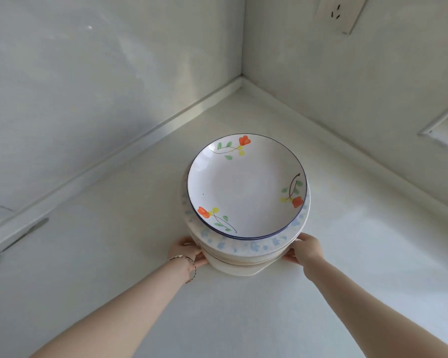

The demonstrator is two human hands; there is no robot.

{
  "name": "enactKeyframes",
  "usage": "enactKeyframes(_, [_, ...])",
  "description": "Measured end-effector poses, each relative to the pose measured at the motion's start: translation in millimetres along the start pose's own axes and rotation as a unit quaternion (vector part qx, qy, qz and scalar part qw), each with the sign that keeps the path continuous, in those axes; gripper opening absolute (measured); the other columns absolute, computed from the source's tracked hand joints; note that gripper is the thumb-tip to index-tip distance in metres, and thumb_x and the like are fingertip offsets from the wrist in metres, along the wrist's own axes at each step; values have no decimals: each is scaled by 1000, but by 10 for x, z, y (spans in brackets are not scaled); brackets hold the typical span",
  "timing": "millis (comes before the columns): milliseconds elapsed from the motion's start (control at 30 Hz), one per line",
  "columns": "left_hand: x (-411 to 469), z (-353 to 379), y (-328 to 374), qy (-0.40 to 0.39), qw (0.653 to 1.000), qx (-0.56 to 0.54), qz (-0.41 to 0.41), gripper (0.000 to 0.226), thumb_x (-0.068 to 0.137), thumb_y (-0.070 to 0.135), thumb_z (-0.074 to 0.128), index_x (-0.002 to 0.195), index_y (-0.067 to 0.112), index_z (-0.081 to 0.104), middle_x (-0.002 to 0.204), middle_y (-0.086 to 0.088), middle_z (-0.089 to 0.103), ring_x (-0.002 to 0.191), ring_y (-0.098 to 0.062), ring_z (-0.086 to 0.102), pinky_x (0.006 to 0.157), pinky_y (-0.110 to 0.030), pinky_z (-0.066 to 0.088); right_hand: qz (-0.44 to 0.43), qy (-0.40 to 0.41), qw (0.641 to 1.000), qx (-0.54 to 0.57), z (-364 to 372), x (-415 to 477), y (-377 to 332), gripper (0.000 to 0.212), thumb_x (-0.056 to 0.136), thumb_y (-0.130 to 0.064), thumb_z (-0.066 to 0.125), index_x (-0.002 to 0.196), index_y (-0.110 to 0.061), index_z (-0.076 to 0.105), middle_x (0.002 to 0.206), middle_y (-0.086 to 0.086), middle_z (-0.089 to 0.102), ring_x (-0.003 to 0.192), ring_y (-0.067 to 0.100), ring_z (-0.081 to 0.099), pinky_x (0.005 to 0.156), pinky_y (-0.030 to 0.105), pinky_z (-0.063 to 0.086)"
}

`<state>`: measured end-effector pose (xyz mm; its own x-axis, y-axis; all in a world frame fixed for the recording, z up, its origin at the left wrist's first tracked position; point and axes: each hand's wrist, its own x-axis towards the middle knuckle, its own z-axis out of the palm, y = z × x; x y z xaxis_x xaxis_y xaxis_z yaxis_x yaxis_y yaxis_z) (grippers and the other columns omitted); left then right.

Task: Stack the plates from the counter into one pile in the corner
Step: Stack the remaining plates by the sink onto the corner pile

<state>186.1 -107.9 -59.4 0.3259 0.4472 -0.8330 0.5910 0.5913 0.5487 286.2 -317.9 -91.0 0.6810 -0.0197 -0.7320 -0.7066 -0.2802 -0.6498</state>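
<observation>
Our left hand and right hand clasp opposite lower rims of the floral white ceramic plate pile to balance it.

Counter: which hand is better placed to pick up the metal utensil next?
Left: the utensil lies by the left wall, nearest the left hand; the right hand holds the pile on its other side.

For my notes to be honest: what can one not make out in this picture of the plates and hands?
Head view:
How many plates the pile holds: upper plates cover the lower ones.
Fingertips of the left hand and right hand: hidden by the pile.
Metal utensil: blurred, cut by left edge.
Socket: cut by top edge.
</observation>
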Motion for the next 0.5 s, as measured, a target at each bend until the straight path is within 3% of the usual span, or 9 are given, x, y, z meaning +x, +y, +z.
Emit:
enactKeyframes(100, [235, 216, 289, -12, 1000, -6, 5, 23, 84, -22, 47, 82, 0, 55, 75, -14, 58, 63, -25, 58, 86, -49, 51, -4, 13, 1000, 8, 37, 239, -337, 29, 87, 11, 41, 71, -5, 60, 68, 13, 59, 60, 28, 56, 43, 23, 54])
enactKeyframes(233, [522, 508, 726, -30, 999, -19, 27, 31, 84, -22, 48, 108, -5, 55, 73, -15, 55, 64, -28, 57, 81, -46, 49, -8, 20, 1000, 14, 105, 604, -780, 29, 87, 12, 40, 76, -4, 62, 68, 13, 60, 51, 23, 60, 41, 21, 54])
enactKeyframes(300, [658, 646, 950, -35, 999, -17, 37, 30, 84, -23, 48, 108, -5, 54, 72, -16, 55, 68, -31, 58, 86, -49, 49, -8, 28, 999, 18, 145, 802, -986, 27, 86, 13, 42, 83, -3, 63, 67, 12, 61, 47, 20, 61, 40, 21, 55])
enactKeyframes(367, [792, 782, 1163, -41, 998, -11, 45, 27, 83, -22, 49, 102, -3, 54, 70, -17, 55, 64, -28, 57, 93, -52, 48, -13, 30, 999, 28, 186, 982, -1194, 25, 86, 13, 43, 91, -2, 63, 68, 12, 60, 56, 24, 59, 41, 21, 55])
enactKeyframes(500, [1057, 1009, 1552, -41, 997, -16, 66, 33, 84, -22, 49, 115, -9, 54, 70, -16, 55, 61, -26, 54, 83, -46, 48, -24, 29, 998, 56, 276, 1281, -1581, 23, 88, 13, 47, 99, 0, 61, 70, 11, 59, 58, 25, 58, 69, 35, 54])
